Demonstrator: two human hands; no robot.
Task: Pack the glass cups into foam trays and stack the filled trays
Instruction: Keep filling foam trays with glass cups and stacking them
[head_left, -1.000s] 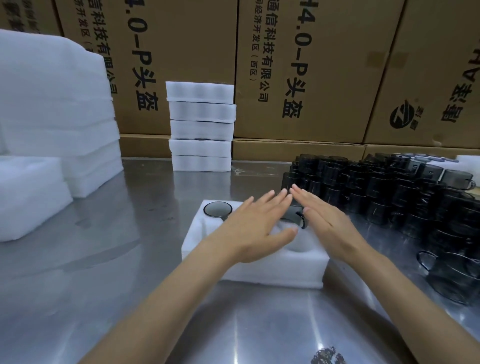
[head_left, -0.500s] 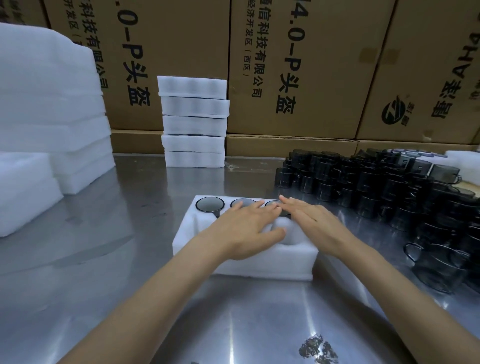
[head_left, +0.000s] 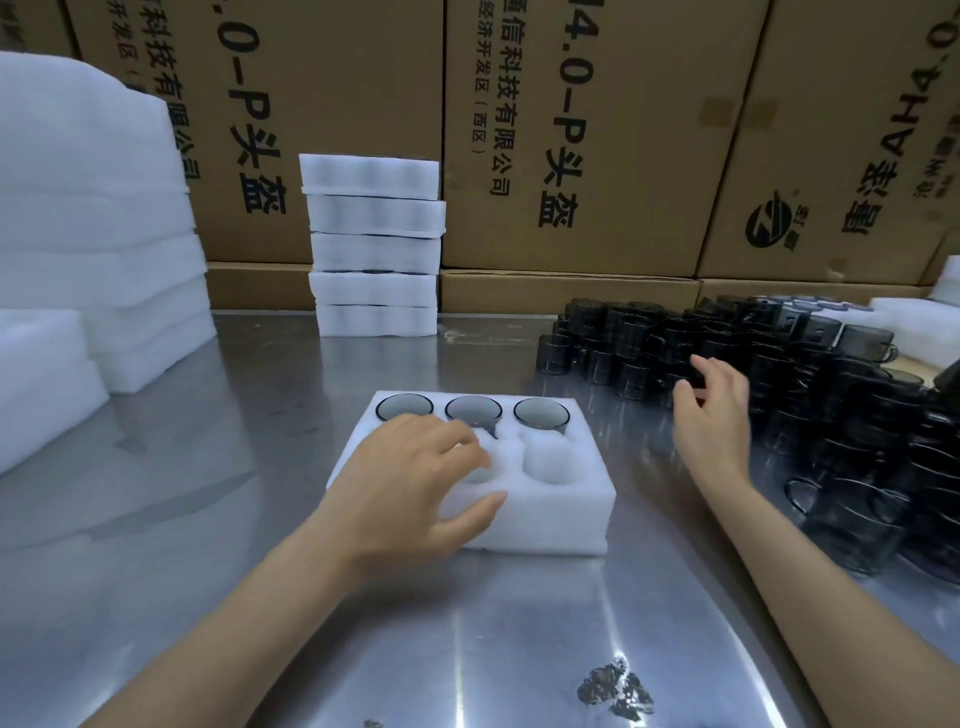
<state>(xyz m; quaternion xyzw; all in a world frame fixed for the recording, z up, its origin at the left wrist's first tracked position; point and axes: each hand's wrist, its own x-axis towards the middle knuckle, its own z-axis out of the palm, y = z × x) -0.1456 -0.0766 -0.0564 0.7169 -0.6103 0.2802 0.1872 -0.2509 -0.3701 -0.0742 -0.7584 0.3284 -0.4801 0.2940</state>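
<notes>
The left hand (head_left: 415, 478) rests loosely curled on the white foam tray (head_left: 550, 519), whose far row holds 3 smoky glass cups (head_left: 540, 413). The right hand (head_left: 714, 415), fingers spread and holding nothing, hovers at the pile of dark glass cups (head_left: 779, 364). Brown cardboard cartons (head_left: 571, 130) behind read "4.0-P头盔" and "科技有限公司".

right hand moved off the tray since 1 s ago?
Yes. The right hand has left the foam tray and gone rightward to the pile of dark glass cups; the left hand rests on the tray.
</notes>
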